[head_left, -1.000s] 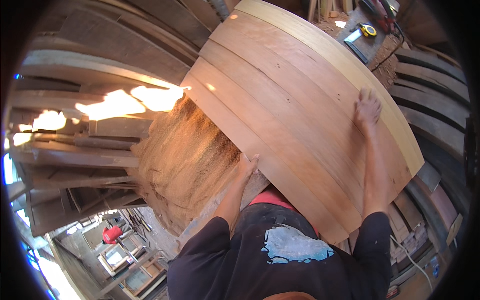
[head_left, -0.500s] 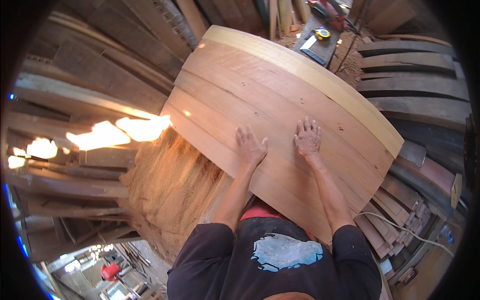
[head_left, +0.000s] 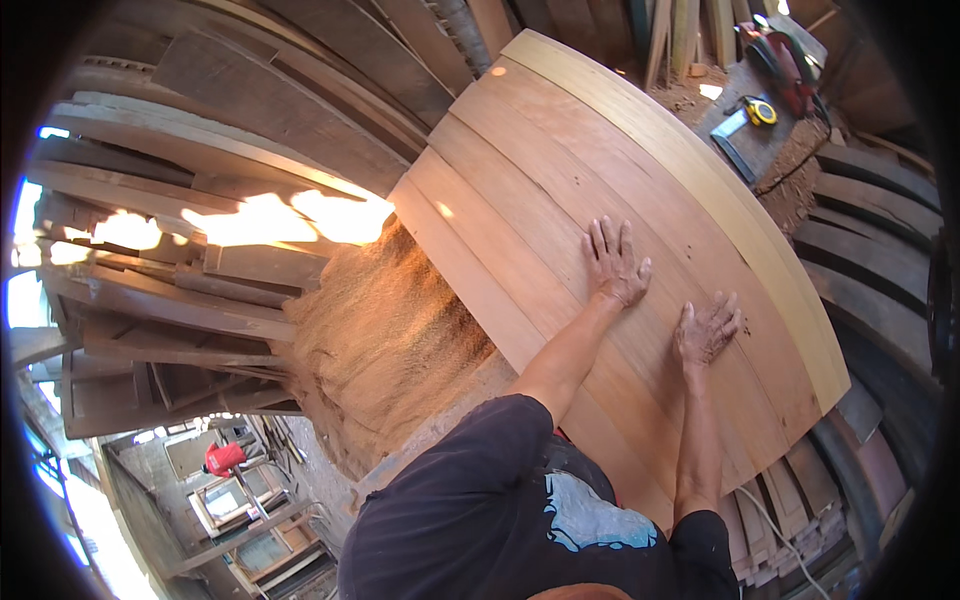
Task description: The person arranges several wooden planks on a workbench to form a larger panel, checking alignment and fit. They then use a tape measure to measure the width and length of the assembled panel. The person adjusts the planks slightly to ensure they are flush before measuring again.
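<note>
A wide wooden panel [head_left: 500, 170] of several joined reddish-brown boards lies in front of me, with a pale yellow strip along its far edge. Small dark holes dot its surface. My left hand [head_left: 615, 265] rests flat near the middle of the panel, fingers spread and pointing away from me. Lower and to the right, my right hand [head_left: 708, 330] also lies flat on the boards, fingers apart. Both palms are hidden against the wood, and nothing shows in either hand.
Sawdust [head_left: 390, 340] is heaped left of the panel. Beyond it stand stacked planks [head_left: 270, 130]. At the far right, a yellow tape measure [head_left: 760, 111], a try square [head_left: 733, 140] and a red power tool [head_left: 780, 65] lie on a board. A pale cable [head_left: 785, 540] runs near curved timbers at right.
My view has turned, so the panel sits further right in the picture. My left hand has slid further up the boards, and my right hand has shifted toward the panel's right part.
</note>
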Demonstrator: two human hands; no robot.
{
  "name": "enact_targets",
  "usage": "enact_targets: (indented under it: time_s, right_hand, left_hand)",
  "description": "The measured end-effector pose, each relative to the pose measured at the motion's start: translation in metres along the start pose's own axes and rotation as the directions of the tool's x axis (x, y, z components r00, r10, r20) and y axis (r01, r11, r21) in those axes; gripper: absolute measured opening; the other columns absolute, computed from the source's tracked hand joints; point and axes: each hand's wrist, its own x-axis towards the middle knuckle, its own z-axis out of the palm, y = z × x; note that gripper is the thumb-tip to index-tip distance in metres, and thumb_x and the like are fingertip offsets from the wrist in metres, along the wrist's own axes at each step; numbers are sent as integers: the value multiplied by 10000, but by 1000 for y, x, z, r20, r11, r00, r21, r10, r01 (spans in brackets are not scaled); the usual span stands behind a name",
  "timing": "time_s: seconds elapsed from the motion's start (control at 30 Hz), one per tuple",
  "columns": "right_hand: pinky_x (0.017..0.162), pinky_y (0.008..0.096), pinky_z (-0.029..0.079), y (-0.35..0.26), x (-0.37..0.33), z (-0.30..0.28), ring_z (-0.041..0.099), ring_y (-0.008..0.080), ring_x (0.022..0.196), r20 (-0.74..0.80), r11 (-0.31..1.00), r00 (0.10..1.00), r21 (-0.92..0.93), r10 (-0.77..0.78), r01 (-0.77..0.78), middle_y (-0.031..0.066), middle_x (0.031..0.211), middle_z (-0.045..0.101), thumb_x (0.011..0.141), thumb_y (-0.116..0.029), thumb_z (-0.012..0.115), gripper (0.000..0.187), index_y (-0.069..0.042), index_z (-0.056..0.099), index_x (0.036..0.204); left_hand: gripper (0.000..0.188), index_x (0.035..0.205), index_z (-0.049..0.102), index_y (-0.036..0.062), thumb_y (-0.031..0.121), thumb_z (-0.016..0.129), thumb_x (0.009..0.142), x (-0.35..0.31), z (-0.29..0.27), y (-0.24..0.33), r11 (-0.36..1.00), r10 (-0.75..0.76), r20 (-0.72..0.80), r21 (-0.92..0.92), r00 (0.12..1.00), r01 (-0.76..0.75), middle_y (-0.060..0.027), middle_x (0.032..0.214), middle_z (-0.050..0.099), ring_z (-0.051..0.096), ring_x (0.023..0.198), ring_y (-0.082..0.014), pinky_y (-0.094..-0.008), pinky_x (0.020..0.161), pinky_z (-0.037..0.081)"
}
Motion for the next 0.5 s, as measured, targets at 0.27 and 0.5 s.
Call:
enact_targets:
  time_s: [0.27,0.5]
  right_hand:
    - [1138,613,249,-21,8,8,313,458,1406,-92,999,995,-27,27,-30,206,1582,302,859,-339,732,725,-38,447,1453]
    - [1078,546,351,-20,110,-30,403,470,1309,-97,969,995,246,11,14,271,1502,354,859,-273,733,651,-39,462,1402]
  left_hand:
    - [888,1591,173,30,495,520,919,4,-2,-3,999,-25,27,-42,999,26,-311,1638,53,-24,1524,-467,-595,1214,-26]
    - [883,1588,183,29,495,515,916,6,13,-2,1000,-23,29,15,999,23,-310,1637,69,-13,1524,-469,-594,1212,-41]
